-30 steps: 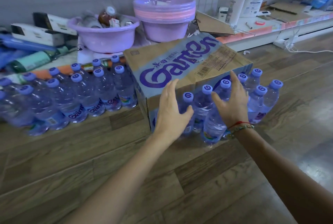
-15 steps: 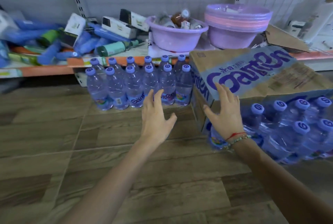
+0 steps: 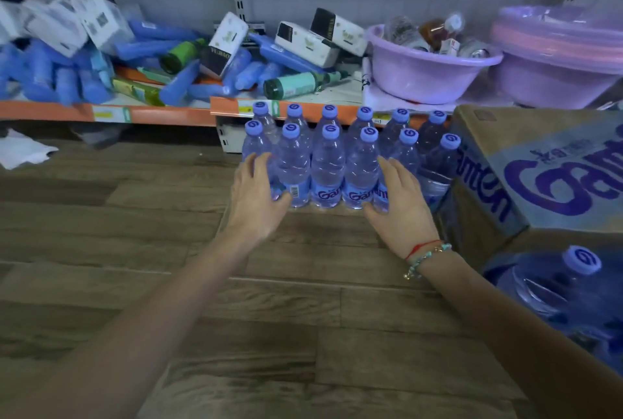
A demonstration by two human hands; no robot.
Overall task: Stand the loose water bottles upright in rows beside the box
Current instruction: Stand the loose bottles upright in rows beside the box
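Two rows of clear water bottles (image 3: 328, 165) with purple caps stand upright on the wooden floor, just left of the cardboard Ganten box (image 3: 539, 162). My left hand (image 3: 258, 196) lies with straight fingers against the leftmost front bottle. My right hand (image 3: 401, 204) lies flat against the front row near its right end, by the box's corner. Neither hand grips a bottle. Another bottle (image 3: 573, 287) shows at the lower right, in front of the box, blurred.
A low shelf with an orange edge (image 3: 161, 113) runs behind the bottles, piled with blue packs, small white boxes and green rolls. Two purple basins (image 3: 428, 64) sit on it at the right. Crumpled white paper (image 3: 23, 152) lies on the floor at the left.
My view has swung left, away from the bottles in front of the box. Both hands have moved from the box to the front row of bottles on its left.
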